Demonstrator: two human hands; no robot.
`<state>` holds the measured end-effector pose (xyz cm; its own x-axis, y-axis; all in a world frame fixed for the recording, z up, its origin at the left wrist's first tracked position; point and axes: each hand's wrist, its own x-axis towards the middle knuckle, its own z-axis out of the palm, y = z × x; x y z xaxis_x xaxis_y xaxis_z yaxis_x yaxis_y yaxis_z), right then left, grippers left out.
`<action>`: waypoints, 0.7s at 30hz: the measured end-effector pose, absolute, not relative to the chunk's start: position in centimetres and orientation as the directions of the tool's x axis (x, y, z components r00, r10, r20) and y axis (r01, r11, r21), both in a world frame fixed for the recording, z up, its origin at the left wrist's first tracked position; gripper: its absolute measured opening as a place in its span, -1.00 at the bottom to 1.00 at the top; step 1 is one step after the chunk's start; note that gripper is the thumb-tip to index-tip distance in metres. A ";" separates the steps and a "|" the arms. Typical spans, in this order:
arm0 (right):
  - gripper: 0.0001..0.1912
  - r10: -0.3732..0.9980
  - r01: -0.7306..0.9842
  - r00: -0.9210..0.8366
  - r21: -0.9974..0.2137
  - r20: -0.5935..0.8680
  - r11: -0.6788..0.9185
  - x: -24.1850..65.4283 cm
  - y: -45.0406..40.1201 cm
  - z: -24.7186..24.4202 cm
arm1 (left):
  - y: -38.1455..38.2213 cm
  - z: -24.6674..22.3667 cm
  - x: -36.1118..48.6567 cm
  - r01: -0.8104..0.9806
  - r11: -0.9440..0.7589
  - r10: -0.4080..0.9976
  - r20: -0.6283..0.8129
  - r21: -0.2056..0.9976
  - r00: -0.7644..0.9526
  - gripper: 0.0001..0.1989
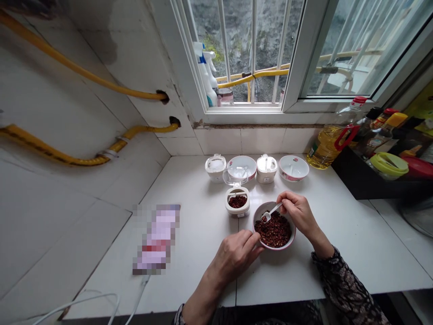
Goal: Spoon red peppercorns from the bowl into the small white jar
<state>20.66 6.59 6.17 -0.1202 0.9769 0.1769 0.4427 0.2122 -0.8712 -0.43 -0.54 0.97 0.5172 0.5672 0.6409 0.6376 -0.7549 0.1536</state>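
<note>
A small bowl (pixel 290 224) full of dark red peppercorns sits on the white counter in front of me. My left hand (pixel 237 253) grips its near-left rim. My right hand (pixel 297 211) holds a small white spoon (pixel 270 213), whose tip rests at the bowl's far-left edge over the peppercorns. Just behind the bowl stands a small white seasoning jar (pixel 237 201) with its clear lid flipped up and some peppercorns inside.
Two closed white jars (pixel 215 168) (pixel 267 169) and two empty bowls (pixel 242 166) (pixel 293 167) line the back wall. An oil bottle (pixel 329 140) and sauce bottles stand right on a dark rack (pixel 358 180). White cables (pixel 101 300) lie at the front left.
</note>
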 end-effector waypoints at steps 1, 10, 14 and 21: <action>-0.79 0.973 0.470 -0.111 -0.851 0.204 0.232 20.6 6.6 6.1 | -0.5 0.9 -0.4 0.637 -0.755 0.568 0.641 0.155 0.517 -0.78; -0.81 0.991 0.355 -0.087 -0.926 0.102 0.127 21.0 6.8 5.9 | -0.5 0.8 -0.4 0.636 -0.756 0.569 0.637 0.156 0.520 -0.79; -0.82 0.995 0.269 -0.084 -0.960 0.057 0.077 21.2 7.1 5.9 | -0.5 0.8 -0.4 0.640 -0.752 0.571 0.643 0.159 0.511 -0.78; -0.80 0.995 0.114 -0.074 -0.991 0.064 0.072 20.2 7.4 6.5 | -0.4 0.5 -0.3 0.619 -0.766 0.561 0.652 0.174 0.510 -0.78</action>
<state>20.20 7.37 6.49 -0.0743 0.9952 0.0639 0.1136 0.0721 -0.9909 -0.31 -0.38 0.51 0.5102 0.5608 0.6521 0.6194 -0.7656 0.1738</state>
